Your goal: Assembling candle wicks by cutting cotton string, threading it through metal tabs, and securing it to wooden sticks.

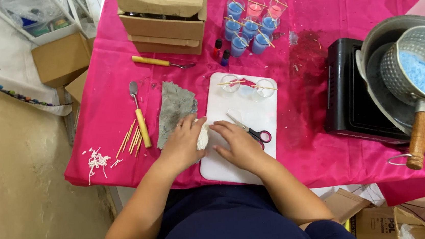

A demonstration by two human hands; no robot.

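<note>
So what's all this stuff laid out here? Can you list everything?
tablecloth: one, pink, over the table
white board: one, centre front
scissors: one, red handles, on the board
empty glasses: two, clear, sticks laid across, at the board's far end
filled glasses: about eight, mostly blue, some pink, far centre
small bottles: two, red and dark blue, beside the filled glasses
grey cloth: one, left of the board
cardboard boxes: stacked, brown, far edge
spoons: two, yellow handles, left side
wooden sticks: a bundle, near the left edge
stove: one, black, right
pans: two, nested, inner one holding blue bits
left hand: on a white lump
right hand: on the board
</note>
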